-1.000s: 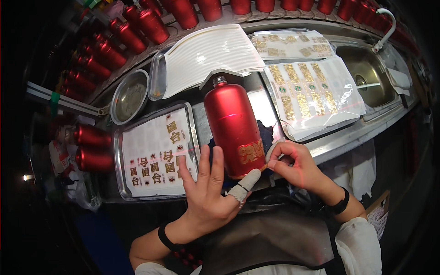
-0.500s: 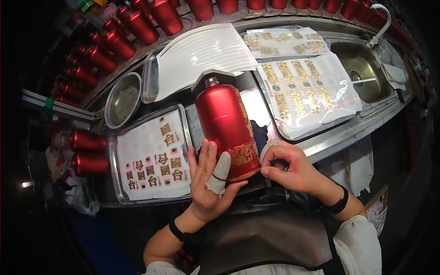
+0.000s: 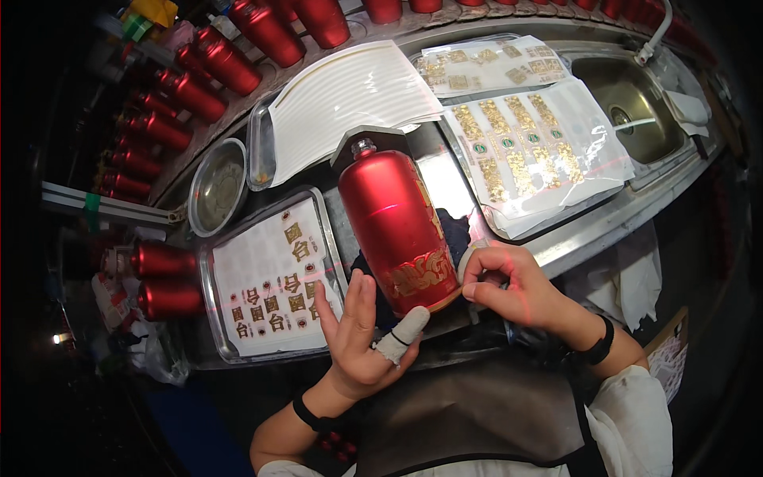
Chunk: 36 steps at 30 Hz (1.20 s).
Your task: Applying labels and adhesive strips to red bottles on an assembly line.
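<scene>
A glossy red bottle [image 3: 385,208] with gold relief decoration around its lower end lies tilted in front of me, neck pointing away. Dark cloth [image 3: 455,235] shows beneath it, and a grey angular holder [image 3: 397,140] sits behind the neck. My left hand [image 3: 358,342] is open beside the bottle's base, fingers spread, with a white cloth cover banded in black on one finger. At the base's right edge, my right hand [image 3: 509,280] has its fingers curled and its thumb pressed to them; whatever they pinch is too small to see. Another white cover shows on a right finger.
On the left is a tray [image 3: 338,262] of dark gold decals on white sheets. Gold strip decals lie on a sheet [image 3: 592,135] at right, beside a sink [image 3: 660,131]. Blank paper [image 3: 350,91], a metal bowl [image 3: 216,187] and several red bottles [image 3: 230,63] stand farther back.
My left hand has shifted down and away from the bottle's side, its covered finger now pointing at the base. The bottle is turned slightly, and the whole view has shifted a little.
</scene>
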{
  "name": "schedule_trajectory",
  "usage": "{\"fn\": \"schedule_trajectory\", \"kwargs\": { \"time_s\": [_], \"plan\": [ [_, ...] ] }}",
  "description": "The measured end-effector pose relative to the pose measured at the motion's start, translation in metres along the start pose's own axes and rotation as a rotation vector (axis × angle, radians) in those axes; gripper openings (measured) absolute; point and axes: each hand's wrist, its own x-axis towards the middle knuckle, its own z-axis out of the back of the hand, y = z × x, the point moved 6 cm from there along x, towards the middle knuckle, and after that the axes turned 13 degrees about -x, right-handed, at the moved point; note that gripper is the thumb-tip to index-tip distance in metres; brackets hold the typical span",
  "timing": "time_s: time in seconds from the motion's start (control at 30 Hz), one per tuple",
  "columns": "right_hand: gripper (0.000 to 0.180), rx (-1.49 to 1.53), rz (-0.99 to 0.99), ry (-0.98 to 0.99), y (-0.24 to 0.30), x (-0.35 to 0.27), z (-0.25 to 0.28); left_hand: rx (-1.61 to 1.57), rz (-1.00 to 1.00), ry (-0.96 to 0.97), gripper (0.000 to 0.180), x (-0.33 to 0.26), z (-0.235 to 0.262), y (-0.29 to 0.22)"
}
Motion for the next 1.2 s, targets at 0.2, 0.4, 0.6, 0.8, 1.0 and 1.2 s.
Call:
{"fn": "schedule_trajectory", "kwargs": {
  "time_s": [0.2, 0.4, 0.6, 0.8, 1.0, 1.2],
  "plan": [
    [0.007, -0.114, -0.015, 0.004, 0.003, 0.000, -0.003, 0.073, -0.045, 0.021, 0.038, 0.035, 0.001, -0.020],
    [0.008, -0.126, 0.018, -0.016, 0.008, -0.001, -0.003, 0.039, -0.022, -0.186, 0.062, 0.039, -0.008, -0.004],
    [0.010, -0.197, 0.085, -0.016, 0.018, -0.004, 0.000, -0.223, 0.081, -0.192, 0.079, 0.001, -0.004, 0.015],
    [0.011, -0.223, 0.115, -0.047, 0.021, -0.005, 0.005, -0.176, 0.096, -0.049, 0.055, -0.033, -0.007, 0.018],
    [0.011, -0.220, 0.098, -0.056, 0.016, -0.003, 0.005, -0.093, 0.061, -0.050, 0.047, -0.016, -0.006, 0.010],
    [0.008, -0.170, 0.053, -0.016, 0.015, -0.003, 0.001, 0.009, -0.012, -0.033, 0.044, 0.022, -0.002, -0.010]
  ]
}}
